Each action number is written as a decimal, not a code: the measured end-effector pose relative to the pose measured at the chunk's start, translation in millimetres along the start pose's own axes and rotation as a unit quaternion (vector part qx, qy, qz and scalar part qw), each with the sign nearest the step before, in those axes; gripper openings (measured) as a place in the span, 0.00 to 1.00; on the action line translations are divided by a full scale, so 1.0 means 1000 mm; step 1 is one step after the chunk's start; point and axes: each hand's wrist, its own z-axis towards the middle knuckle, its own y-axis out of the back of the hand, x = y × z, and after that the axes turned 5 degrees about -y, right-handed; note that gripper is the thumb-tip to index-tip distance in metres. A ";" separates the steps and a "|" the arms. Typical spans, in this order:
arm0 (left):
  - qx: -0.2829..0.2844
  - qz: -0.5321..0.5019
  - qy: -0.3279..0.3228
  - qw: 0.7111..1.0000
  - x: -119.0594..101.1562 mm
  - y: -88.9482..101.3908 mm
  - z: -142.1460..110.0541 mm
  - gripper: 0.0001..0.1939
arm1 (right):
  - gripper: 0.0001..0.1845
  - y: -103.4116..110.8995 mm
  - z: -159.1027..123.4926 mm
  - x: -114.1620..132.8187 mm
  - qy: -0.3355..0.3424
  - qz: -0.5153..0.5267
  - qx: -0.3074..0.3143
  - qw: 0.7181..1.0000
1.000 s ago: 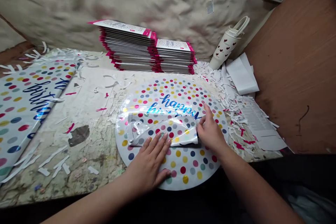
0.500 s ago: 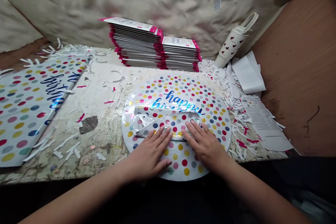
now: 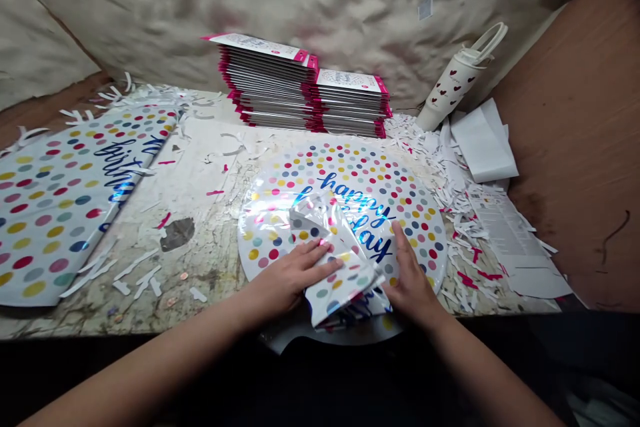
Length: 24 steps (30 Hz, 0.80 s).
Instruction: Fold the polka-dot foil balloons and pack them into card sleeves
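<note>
A round foil balloon (image 3: 350, 180) with coloured dots and blue "happy birthday" script lies flat at the table's near edge. On top of it sits a folded dotted balloon (image 3: 336, 260), now turned and partly lifted toward me. My left hand (image 3: 290, 273) grips the folded balloon's left side, fingers curled over it. On the right, my right hand (image 3: 411, 280) holds its other edge, fingers pressed against the foil.
Two stacks of pink-edged packaging cards (image 3: 305, 93) stand at the back. Another dotted balloon (image 3: 65, 200) lies at the left. A white heart-print bottle (image 3: 453, 87) leans against the wall. White paper sheets (image 3: 485, 147) and paper shreds (image 3: 450, 213) lie right.
The folded balloon was pressed flat under both palms; now both hands have gathered it, rotated it and pulled it toward the near edge, uncovering the "birthday" script.
</note>
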 end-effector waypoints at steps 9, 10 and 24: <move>-0.011 -0.019 -0.107 0.994 -0.007 0.000 -0.014 0.23 | 0.18 0.005 0.025 0.001 0.291 0.011 0.194 0.937; -0.036 -0.046 -0.086 0.995 -0.008 0.001 -0.016 0.21 | 0.16 0.006 0.028 0.002 0.248 0.037 0.212 0.945; 0.051 -0.457 0.478 0.748 0.024 0.030 0.058 0.15 | 0.23 -0.019 0.075 0.040 -0.037 -0.050 0.043 0.997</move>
